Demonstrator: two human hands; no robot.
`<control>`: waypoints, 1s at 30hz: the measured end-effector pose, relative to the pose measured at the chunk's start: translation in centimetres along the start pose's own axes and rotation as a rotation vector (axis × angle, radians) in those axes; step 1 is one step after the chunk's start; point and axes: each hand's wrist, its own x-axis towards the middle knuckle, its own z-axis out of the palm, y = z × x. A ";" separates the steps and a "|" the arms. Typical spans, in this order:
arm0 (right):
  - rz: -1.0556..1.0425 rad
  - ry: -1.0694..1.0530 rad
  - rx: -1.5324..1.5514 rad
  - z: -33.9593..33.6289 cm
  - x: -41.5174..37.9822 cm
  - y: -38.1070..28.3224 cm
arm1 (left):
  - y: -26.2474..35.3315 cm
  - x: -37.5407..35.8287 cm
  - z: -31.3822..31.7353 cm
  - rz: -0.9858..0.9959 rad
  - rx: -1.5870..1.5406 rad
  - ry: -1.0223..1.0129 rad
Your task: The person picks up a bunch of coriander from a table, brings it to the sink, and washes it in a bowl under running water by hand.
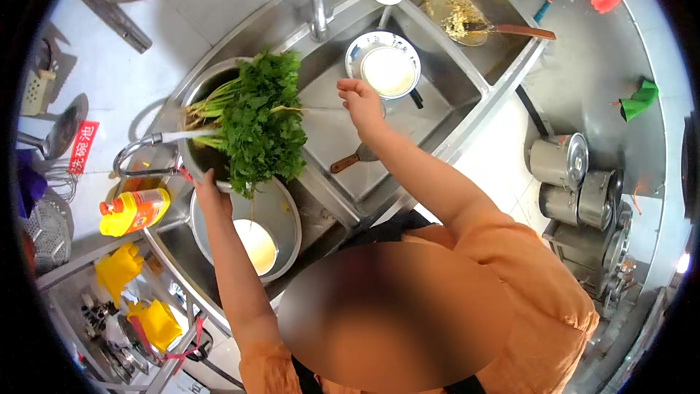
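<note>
Leafy greens (266,113) fill a metal pot (195,91) above the left sinks, their stems pointing left. My left hand (209,191) grips the lower rim of this pot, fingers partly hidden. Right of the leaves, my right hand (359,106) hangs over the middle sink (324,135), fingers loosely bent and apart, with nothing visible in it. Close beyond it sits a patterned bowl (354,55) with a pale round inside. Below the pot, a large metal basin (288,211) holds pale liquid.
A curved faucet (131,153) reaches over the pot; another tap (319,18) stands behind. A wooden-handled tool (344,163) lies in the middle sink. A yellow bottle (135,211) stands left. The right sink holds a strainer with food scraps (458,18) and a wooden handle (525,31).
</note>
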 end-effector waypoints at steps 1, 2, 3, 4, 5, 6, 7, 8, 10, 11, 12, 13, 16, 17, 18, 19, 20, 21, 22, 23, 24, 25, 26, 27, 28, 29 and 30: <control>-0.117 -0.002 -0.033 0.0 0.0 -0.7 | -0.4 -0.6 0.4 -0.014 -0.027 -0.006; -0.232 -0.005 -0.068 0.2 -0.2 -1.4 | -0.7 -1.2 0.7 -0.028 -0.053 -0.011; -0.506 -0.086 0.005 1.1 -1.0 -3.1 | -0.8 -2.0 1.1 -0.049 -0.057 -0.023; -0.721 -0.139 0.020 2.4 -1.8 -4.8 | -0.9 -2.9 1.8 -0.062 -0.044 -0.001; -0.771 -0.201 -0.119 3.5 -4.4 -8.8 | -0.9 -4.0 2.5 -0.074 -0.032 0.025; -0.944 -0.275 -0.211 4.8 -6.0 -11.2 | -0.9 -4.7 2.7 -0.088 -0.019 0.054; -0.932 -0.430 -0.193 6.3 -7.6 -12.9 | -1.4 -4.6 2.2 -0.098 -0.028 0.086; -0.997 -0.542 -0.236 8.1 -8.6 -13.3 | -1.6 -4.5 2.0 -0.088 -0.014 0.019; -1.024 -0.727 -0.375 12.0 -10.5 -13.2 | -1.9 -4.1 1.7 -0.065 0.009 -0.109; -1.028 -0.790 -0.525 13.5 -10.9 -13.0 | -2.2 -4.0 1.6 -0.068 0.008 -0.070; -1.020 -0.805 -0.679 15.4 -10.4 -12.3 | -2.6 -3.8 1.5 -0.071 0.009 -0.032; -1.008 -0.817 -0.833 17.6 -9.4 -11.2 | -3.0 -3.7 1.5 -0.075 0.009 0.005; -1.094 -0.669 -1.007 23.3 -4.8 -6.1 | -2.9 -5.2 2.7 -0.047 0.017 0.144; -1.139 -0.590 -1.013 24.1 -3.5 -3.9 | -3.0 -5.5 3.1 -0.024 0.036 0.182; -1.132 -0.548 -1.053 24.2 -2.8 -2.4 | -3.0 -5.4 3.2 0.000 0.054 0.217; -1.125 -0.502 -1.096 24.2 -2.0 -1.0 | -3.3 -4.9 2.8 -0.017 0.003 0.173; -1.116 -0.456 -1.140 23.9 -0.9 0.9 | -3.5 -4.6 2.6 -0.012 0.006 0.177; -1.030 -0.543 -1.175 23.7 1.0 5.1 | -3.7 -4.4 2.4 -0.009 0.012 0.180; -0.940 -0.630 -1.205 23.5 2.9 9.8 | -4.1 -4.1 2.1 -0.007 0.018 0.184; -0.931 -0.759 -1.497 23.2 4.2 13.4 | -4.9 -3.6 1.5 0.084 0.000 0.131; -0.835 -0.844 -1.642 23.0 4.1 13.0 | -4.9 -3.5 1.4 0.100 0.012 0.113; -0.737 -0.935 -1.783 22.8 4.1 12.5 | -5.1 -3.5 1.4 0.116 0.024 0.099; -0.569 -0.978 -1.767 22.8 4.1 12.0 | -5.2 -3.7 1.5 0.130 0.037 0.088; -0.398 -1.017 -1.744 22.4 3.3 9.8 | -5.1 -4.0 1.9 0.151 0.008 0.106; -0.356 -1.013 -1.672 22.3 2.7 7.8 | -5.1 -3.9 2.1 0.093 0.026 0.134; -0.317 -1.020 -1.600 22.3 2.2 5.5 | -5.0 -3.9 2.2 0.036 0.041 0.175; -0.294 -1.049 -1.529 22.4 2.1 4.4 | -4.9 -4.0 1.9 -0.013 0.046 0.237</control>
